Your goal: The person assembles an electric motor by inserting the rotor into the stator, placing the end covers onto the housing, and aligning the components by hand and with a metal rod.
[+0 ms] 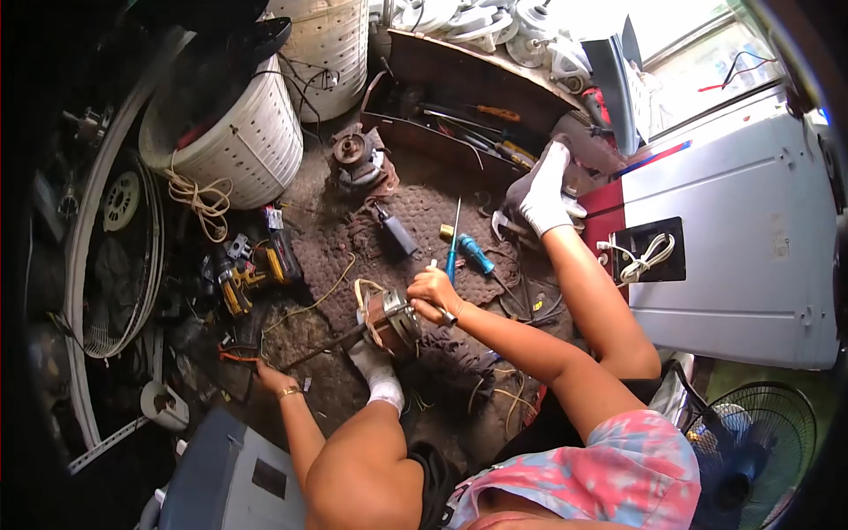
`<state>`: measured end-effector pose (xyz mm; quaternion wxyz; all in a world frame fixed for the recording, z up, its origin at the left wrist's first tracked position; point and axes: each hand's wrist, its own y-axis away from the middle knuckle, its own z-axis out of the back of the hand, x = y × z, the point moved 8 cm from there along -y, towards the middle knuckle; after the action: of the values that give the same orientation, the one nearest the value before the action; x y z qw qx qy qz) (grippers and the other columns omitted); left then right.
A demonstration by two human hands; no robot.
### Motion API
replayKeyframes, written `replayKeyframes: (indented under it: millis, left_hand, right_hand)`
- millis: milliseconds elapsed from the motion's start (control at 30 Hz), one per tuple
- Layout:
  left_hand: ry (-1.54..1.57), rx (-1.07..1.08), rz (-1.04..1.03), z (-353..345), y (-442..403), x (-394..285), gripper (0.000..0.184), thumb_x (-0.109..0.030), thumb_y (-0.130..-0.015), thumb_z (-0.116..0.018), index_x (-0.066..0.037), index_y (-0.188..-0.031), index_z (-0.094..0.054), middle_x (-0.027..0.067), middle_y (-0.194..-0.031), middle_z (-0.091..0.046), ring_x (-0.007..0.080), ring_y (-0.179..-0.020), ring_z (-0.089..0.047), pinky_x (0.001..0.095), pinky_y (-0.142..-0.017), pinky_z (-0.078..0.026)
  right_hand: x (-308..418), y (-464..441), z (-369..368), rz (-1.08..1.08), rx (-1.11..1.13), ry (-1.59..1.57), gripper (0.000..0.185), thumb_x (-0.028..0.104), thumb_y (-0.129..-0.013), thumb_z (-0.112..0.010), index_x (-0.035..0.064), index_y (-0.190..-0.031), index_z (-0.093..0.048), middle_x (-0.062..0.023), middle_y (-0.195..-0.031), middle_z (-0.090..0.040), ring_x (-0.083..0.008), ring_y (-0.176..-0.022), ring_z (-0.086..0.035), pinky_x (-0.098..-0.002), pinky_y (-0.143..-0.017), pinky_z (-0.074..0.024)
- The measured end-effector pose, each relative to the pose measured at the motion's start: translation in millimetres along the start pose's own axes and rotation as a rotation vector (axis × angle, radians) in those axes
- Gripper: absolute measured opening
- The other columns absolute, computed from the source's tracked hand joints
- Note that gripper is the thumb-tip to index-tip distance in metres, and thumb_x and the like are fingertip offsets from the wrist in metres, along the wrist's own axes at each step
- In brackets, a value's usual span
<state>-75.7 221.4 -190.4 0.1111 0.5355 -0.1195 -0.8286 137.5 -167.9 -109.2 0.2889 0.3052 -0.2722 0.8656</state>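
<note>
Head cam, grubby mat (424,201) (motor (390,322) nr), wht baskets (256,146), fan (751,455)

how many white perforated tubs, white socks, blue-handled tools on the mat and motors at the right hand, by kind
White perforated tubs: 2
White socks: 2
Blue-handled tools on the mat: 2
Motor at the right hand: 1
Total: 7
</note>
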Motion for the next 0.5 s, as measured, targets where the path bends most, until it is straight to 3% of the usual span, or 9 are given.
replayKeyframes:
  millis: [100, 200, 233, 333, 367, 400, 467, 500]
  left_hand:
    - [0.075, -0.021, -0.054, -4, -33, 27, 0.062, -0.030, -0.085, -0.063, 0.012, -0.129, -0.050, 0.0258, -0.132, -0.053, 0.0337, -0.117, -0.055, 0.0419, -0.101, -0.042]
    - [-0.182, 0.092, 0.044, -8, -39, 33, 0.061, -0.032, -0.089, -0.060, 0.010, -0.132, -0.048, 0.0240, -0.136, -0.051, 0.0339, -0.123, -0.051, 0.0416, -0.104, -0.039]
    - [-0.196, 0.142, -0.031, -15, -46, 34, 0.062, -0.036, -0.092, -0.056, 0.007, -0.135, -0.048, 0.0216, -0.136, -0.053, 0.0346, -0.124, -0.051, 0.0429, -0.102, -0.039]
    - [-0.354, 0.395, -0.089, -27, -51, 16, 0.061, -0.039, -0.093, -0.055, 0.006, -0.133, -0.050, 0.0188, -0.127, -0.060, 0.0330, -0.112, -0.058, 0.0433, -0.095, -0.042]
    - [-0.357, 0.401, -0.191, -25, -37, -1, 0.056, -0.038, -0.094, -0.057, 0.010, -0.124, -0.055, 0.0154, -0.096, -0.064, 0.0227, -0.086, -0.056, 0.0407, -0.085, -0.044]
    - [-0.371, 0.411, -0.098, -26, -37, 0, 0.055, -0.039, -0.094, -0.058, 0.009, -0.123, -0.056, 0.0127, -0.094, -0.063, 0.0208, -0.088, -0.056, 0.0400, -0.086, -0.044]
    - [-0.116, 0.366, -0.099, -35, -82, 44, 0.050, -0.040, -0.093, -0.059, 0.003, -0.118, -0.061, 0.0098, -0.092, -0.062, 0.0193, -0.091, -0.056, 0.0456, -0.098, -0.039]
    - [-0.059, 0.339, 0.014, -30, -81, 41, 0.046, -0.038, -0.093, -0.060, 0.002, -0.115, -0.062, 0.0075, -0.095, -0.063, 0.0174, -0.089, -0.056, 0.0402, -0.089, -0.041]
  right_hand:
    - [-3, 3, 0, -0.079, 0.018, -0.073, 0.017, 0.026, -0.070, -0.058, 0.0088, -0.068, -0.056, -0.0093, -0.065, -0.053, -0.0306, -0.068, -0.053, -0.0423, -0.066, -0.0359]
    - [1, 2, 5, -0.035, -0.028, -0.074, 0.018, 0.025, -0.072, -0.058, 0.0080, -0.069, -0.055, -0.0098, -0.068, -0.052, -0.0314, -0.071, -0.052, -0.0427, -0.066, -0.0364]
    - [3, 2, 7, -0.013, -0.039, -0.084, 0.018, 0.025, -0.072, -0.058, 0.0077, -0.069, -0.055, -0.0100, -0.069, -0.052, -0.0317, -0.072, -0.051, -0.0429, -0.066, -0.0365]
    - [7, 5, 11, 0.042, -0.044, -0.043, 0.020, 0.026, -0.072, -0.059, 0.0067, -0.070, -0.053, -0.0107, -0.073, -0.049, -0.0323, -0.074, -0.049, -0.0437, -0.067, -0.0365]
    - [7, 6, 12, 0.062, -0.065, -0.003, 0.019, 0.024, -0.068, -0.064, 0.0063, -0.069, -0.055, -0.0092, -0.074, -0.049, -0.0300, -0.073, -0.048, -0.0418, -0.066, -0.0367]
    - [8, 6, 15, 0.059, -0.092, -0.026, 0.019, 0.023, -0.068, -0.063, 0.0062, -0.069, -0.054, -0.0097, -0.076, -0.049, -0.0302, -0.074, -0.049, -0.0419, -0.066, -0.0362]
    - [1, 8, 9, 0.053, -0.088, -0.004, 0.019, 0.023, -0.068, -0.063, 0.0055, -0.069, -0.054, -0.0099, -0.074, -0.050, -0.0303, -0.072, -0.049, -0.0420, -0.066, -0.0356]
    - [-1, 9, 7, 0.037, -0.118, -0.095, 0.018, 0.021, -0.068, -0.063, 0.0047, -0.069, -0.055, -0.0097, -0.071, -0.052, -0.0303, -0.070, -0.049, -0.0419, -0.066, -0.0354]
